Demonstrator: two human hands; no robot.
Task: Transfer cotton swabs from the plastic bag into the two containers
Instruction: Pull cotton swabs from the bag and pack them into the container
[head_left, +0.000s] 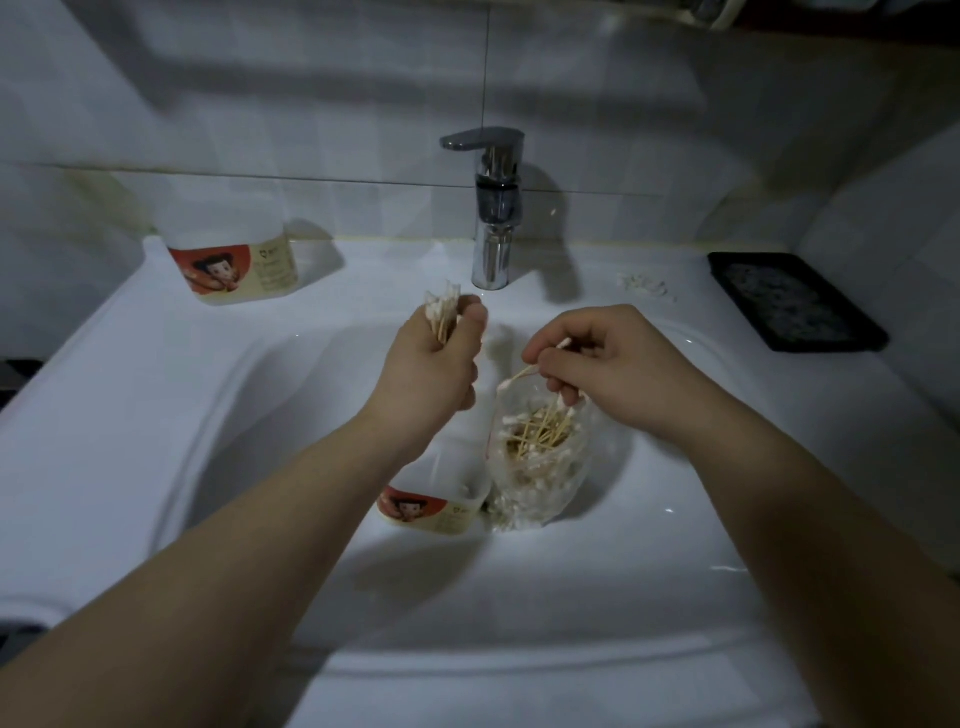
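I note L hand (436, 364) raised over sink (623, 571), fingers curled round swab bundle (441, 312), tips up, near vertical. R hand (618, 364) pinches single swab (522, 375) above plastic bag (540, 467), axis diagonal, lower tip down-left. Bag in basin, beside container (436, 506).

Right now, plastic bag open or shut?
Open: plastic bag mouth gapes, cotton swabs visible inside, right hand pinching one above it.

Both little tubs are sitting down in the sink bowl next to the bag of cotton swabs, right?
Not quite. Only one tub sits down in the sink bowl next to the bag of cotton swabs. The other tub stands up on the ledge, left of the tap. The head view shows this.
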